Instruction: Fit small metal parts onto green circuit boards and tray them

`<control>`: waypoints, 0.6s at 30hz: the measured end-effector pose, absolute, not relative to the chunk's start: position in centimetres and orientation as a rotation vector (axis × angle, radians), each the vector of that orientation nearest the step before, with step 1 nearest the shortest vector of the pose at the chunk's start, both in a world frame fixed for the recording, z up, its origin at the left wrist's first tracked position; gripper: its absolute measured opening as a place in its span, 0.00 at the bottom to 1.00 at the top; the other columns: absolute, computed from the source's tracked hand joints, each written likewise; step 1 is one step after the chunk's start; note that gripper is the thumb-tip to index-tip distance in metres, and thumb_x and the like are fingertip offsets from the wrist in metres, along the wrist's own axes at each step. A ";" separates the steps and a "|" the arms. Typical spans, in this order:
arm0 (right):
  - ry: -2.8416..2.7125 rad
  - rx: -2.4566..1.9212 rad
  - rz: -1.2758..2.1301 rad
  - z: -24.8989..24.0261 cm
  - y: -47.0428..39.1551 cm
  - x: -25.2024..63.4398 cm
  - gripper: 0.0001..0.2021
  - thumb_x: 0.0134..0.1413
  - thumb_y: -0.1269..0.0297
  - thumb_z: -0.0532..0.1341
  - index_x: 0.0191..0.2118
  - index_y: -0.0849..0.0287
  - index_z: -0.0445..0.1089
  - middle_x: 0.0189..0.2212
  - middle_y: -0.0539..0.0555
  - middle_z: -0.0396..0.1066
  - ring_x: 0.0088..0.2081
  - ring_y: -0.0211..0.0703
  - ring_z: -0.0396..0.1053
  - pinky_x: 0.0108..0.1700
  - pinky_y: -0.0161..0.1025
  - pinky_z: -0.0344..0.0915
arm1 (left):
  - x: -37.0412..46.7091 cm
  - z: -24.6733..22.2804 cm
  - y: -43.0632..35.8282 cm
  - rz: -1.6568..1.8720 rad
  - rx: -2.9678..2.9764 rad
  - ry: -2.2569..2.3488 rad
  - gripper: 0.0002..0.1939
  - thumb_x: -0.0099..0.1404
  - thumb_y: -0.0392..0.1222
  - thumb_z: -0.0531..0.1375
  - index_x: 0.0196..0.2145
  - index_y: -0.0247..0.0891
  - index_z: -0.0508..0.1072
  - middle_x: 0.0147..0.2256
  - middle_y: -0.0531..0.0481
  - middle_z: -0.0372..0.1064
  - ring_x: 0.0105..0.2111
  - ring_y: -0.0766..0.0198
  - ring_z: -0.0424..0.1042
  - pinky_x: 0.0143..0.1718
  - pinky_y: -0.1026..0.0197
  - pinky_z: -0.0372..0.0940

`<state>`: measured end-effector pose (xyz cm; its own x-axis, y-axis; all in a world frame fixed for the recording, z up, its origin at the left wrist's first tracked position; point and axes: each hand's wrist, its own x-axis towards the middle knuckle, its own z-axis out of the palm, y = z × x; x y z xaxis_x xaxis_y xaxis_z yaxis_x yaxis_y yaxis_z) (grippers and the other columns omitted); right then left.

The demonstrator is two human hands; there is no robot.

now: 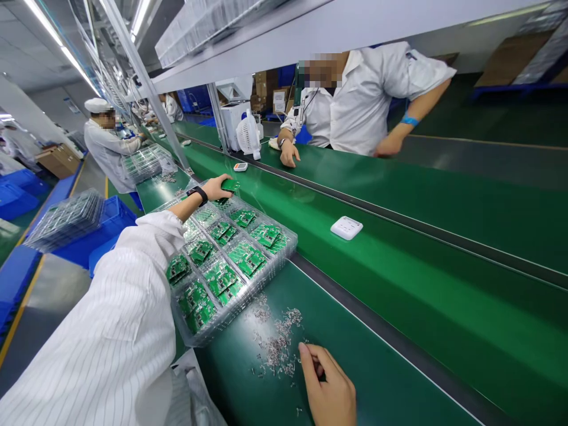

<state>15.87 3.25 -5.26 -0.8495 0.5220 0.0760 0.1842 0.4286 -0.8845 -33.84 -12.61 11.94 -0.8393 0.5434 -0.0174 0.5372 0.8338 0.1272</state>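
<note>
My left hand (pixel 216 188) is stretched out over the far end of a clear plastic tray (pixel 290 241), its fingers closed on a green circuit board (pixel 231 185). More green boards (pixel 247 258) lie in the tray's compartments, several of them overlapping. Near the bottom centre, my right hand (pixel 328 384) rests by the green worktop (pixel 377 361), thumb and fingers curled together; whatever may be between the fingertips is too small to make out. Just left of it lies a scattered heap of tiny metal parts (pixel 279 343).
A white square device (pixel 347 228) lies on the green conveyor belt (pixel 399 254). Across the line sits a person in white (pixel 355 112), beside a small white fan (pixel 248 135). Blue bins (pixel 84 236) stand at left; an overhead shelf (pixel 275 47) crosses above.
</note>
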 end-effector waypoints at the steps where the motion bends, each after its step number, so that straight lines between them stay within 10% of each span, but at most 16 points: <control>1: -2.345 -0.620 1.393 -5.3 3.3 15.9 0.27 0.65 0.39 0.53 0.27 0.54 0.73 0.20 0.53 0.69 0.21 0.42 0.65 0.25 0.36 0.63 | -33.0 12.4 -12.3 0.271 0.880 2.961 0.37 0.60 0.53 0.64 0.63 0.41 0.62 0.49 0.49 0.75 0.48 0.55 0.75 0.50 0.59 0.68; 9: -2.197 -0.698 1.121 -5.1 2.7 16.1 0.31 0.61 0.41 0.61 0.60 0.60 0.69 0.55 0.70 0.69 0.45 0.58 0.75 0.41 0.48 0.76 | -16.4 11.1 -5.2 1.339 0.838 2.030 0.39 0.54 0.52 0.71 0.61 0.45 0.64 0.48 0.39 0.75 0.42 0.53 0.78 0.43 0.46 0.73; 12: -2.033 -0.583 0.759 -5.4 2.8 16.0 0.45 0.57 0.46 0.69 0.72 0.60 0.52 0.67 0.75 0.52 0.64 0.73 0.58 0.56 0.65 0.69 | -7.4 7.7 -3.0 1.397 0.659 1.558 0.40 0.46 0.54 0.76 0.55 0.50 0.69 0.42 0.41 0.76 0.38 0.56 0.79 0.42 0.47 0.73; 18: -1.989 -0.338 0.582 -6.6 4.5 16.6 0.58 0.48 0.60 0.77 0.76 0.45 0.38 0.74 0.65 0.37 0.71 0.80 0.44 0.58 0.78 0.61 | 3.8 2.7 -1.9 1.330 0.385 1.356 0.49 0.36 0.50 0.81 0.56 0.40 0.71 0.40 0.50 0.73 0.40 0.58 0.75 0.59 0.40 0.65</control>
<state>16.63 4.49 -6.62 -0.4655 0.4685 0.7509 -0.0103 0.8455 -0.5339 3.84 -1.89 2.66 -0.3053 0.8296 -0.4676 -0.4518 0.3061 0.8380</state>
